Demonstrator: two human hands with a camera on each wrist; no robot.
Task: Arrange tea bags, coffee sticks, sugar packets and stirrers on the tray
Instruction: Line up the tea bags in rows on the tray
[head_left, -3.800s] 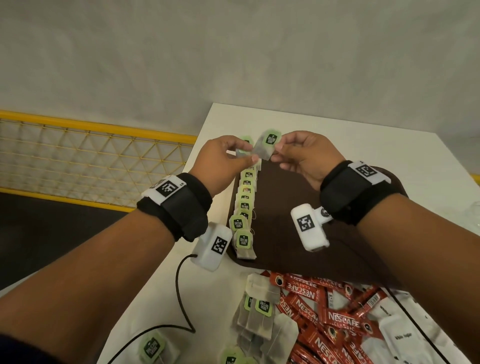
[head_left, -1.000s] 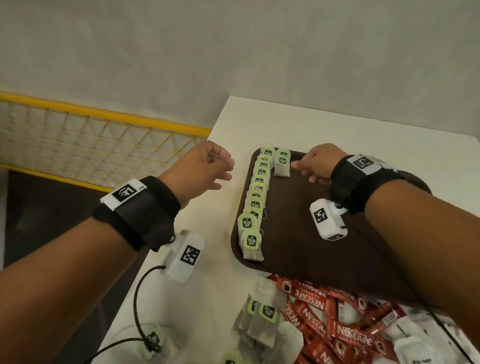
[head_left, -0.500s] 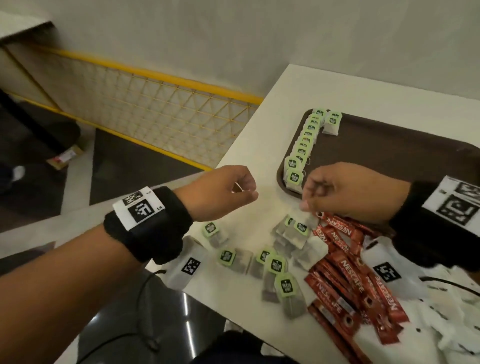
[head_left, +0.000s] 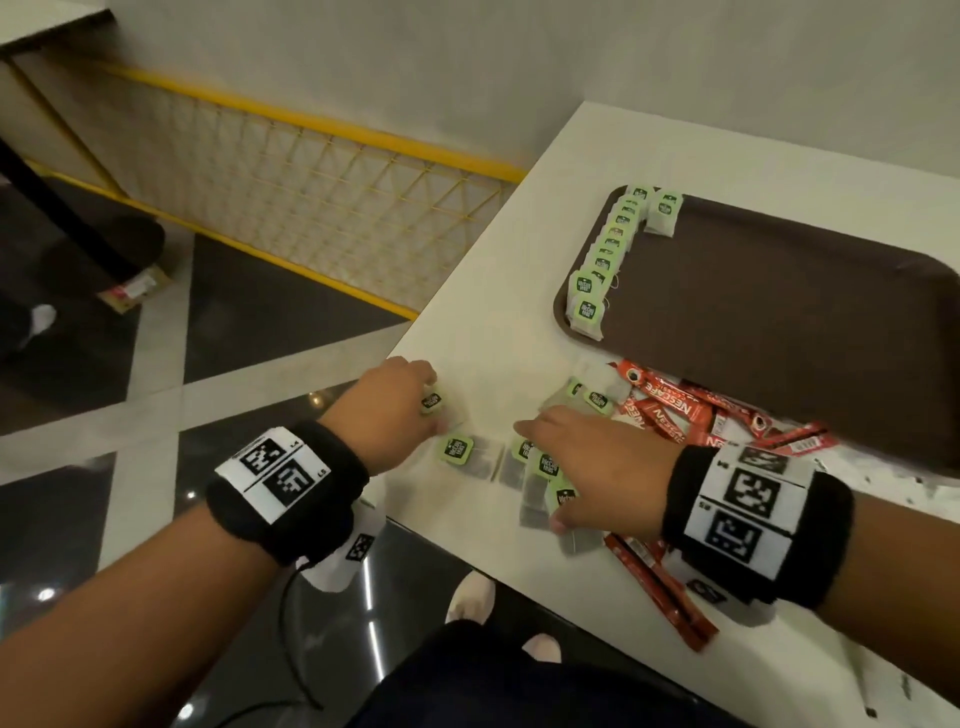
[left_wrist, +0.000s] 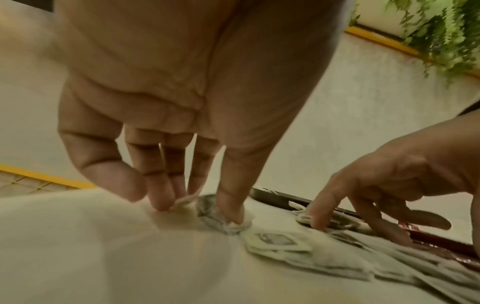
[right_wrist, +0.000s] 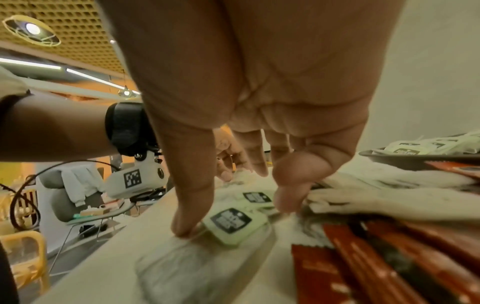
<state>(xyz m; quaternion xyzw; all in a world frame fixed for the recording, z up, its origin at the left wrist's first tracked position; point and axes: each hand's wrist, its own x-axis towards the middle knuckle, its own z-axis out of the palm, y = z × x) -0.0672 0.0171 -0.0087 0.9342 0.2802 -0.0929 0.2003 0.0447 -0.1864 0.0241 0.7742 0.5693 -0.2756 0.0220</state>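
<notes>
A brown tray (head_left: 779, 322) lies at the back right, with a column of green-tagged tea bags (head_left: 608, 249) along its left rim and one more tea bag (head_left: 665, 210) beside the top. Several loose tea bags (head_left: 462, 452) lie near the table's front edge. My left hand (head_left: 434, 410) (left_wrist: 197, 207) pinches one tea bag (head_left: 431, 401) (left_wrist: 223, 218) against the table, thumb on the bag. My right hand (head_left: 537, 475) (right_wrist: 233, 216) is spread flat over a cluster of tea bags (right_wrist: 231, 221), its fingers straight. Red coffee sticks (head_left: 670, 410) lie in a heap just right of it.
The white table (head_left: 498, 312) ends close to my hands, with dark floor below. A yellow mesh railing (head_left: 311, 171) runs at the left. A black cable (head_left: 288, 639) hangs from my left wrist. White paper packets (right_wrist: 389, 201) lie beyond the coffee sticks.
My right hand left a tea bag on the tray beside the column. Both hands then came back to the front and dropped onto the loose tea bags; the left one took hold of a bag.
</notes>
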